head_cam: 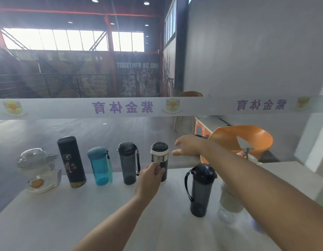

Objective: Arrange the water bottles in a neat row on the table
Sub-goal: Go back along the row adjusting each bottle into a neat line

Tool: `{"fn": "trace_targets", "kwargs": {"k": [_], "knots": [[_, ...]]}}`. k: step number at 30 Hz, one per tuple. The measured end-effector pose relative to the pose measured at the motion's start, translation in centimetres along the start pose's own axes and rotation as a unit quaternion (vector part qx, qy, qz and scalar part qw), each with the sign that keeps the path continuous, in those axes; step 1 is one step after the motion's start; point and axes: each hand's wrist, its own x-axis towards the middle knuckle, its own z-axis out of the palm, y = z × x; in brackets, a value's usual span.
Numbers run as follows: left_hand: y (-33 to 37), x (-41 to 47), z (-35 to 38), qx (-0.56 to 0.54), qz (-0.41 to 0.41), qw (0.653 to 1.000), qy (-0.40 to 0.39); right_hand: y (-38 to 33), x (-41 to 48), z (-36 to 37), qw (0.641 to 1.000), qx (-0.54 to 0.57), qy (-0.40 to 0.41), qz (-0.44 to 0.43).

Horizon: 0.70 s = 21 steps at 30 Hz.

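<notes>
Along the far edge of the white table [66, 223] stands a row: a clear character-shaped bottle [39, 171], a tall black flask [71, 161], a blue bottle [100, 165], a smoky grey bottle [128, 163] and a black-and-silver flask [159, 154]. My left hand [150, 178] grips the lower body of the black-and-silver flask. My right hand [188, 144] hovers just right of its cap, fingers spread, holding nothing. A dark grey strap bottle [200, 189] stands nearer me, out of the row. A clear plastic bottle [229, 203] sits partly hidden under my right forearm.
A glass railing with a white banner band [121, 106] runs right behind the table's far edge. An orange chair [247, 140] stands beyond the table at right, with a small pump dispenser [246, 153] in front of it. A white wall closes the right side.
</notes>
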Motion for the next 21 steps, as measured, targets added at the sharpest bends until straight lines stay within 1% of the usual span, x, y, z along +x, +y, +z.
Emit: {"fn": "trace_targets", "kwargs": {"k": [2, 4, 9, 11, 13, 16, 21], "knots": [[1.8, -0.9, 0.0, -0.006, 0.024, 1.0, -0.014, 0.0, -2.5, 0.2, 0.997, -0.059, -0.023, 0.034], [3.5, -1.8, 0.0, -0.01, 0.04, 0.999, -0.025, -0.1, -4.5, 0.5, 0.993, -0.09, -0.046, 0.068], [6.0, -3.3, -0.2, -0.008, 0.05, 0.998, -0.032, 0.2, -7.8, 1.1, 0.982, -0.062, -0.08, 0.16], [6.5, -3.7, -0.4, -0.004, 0.052, 0.998, -0.036, 0.2, -8.8, 1.5, 0.979, -0.063, -0.089, 0.172], [6.7, -3.9, -0.5, -0.003, 0.056, 0.998, -0.037, 0.2, -9.3, 1.9, 0.983, -0.053, -0.075, 0.156], [6.4, -3.9, -0.5, 0.001, 0.061, 0.997, -0.054, 0.5, -9.5, 1.6, 0.993, -0.026, -0.047, 0.107], [5.6, -3.7, -0.1, 0.0, 0.028, 0.995, -0.1, 1.6, -9.4, 1.3, 0.998, 0.041, -0.041, 0.027]]}}
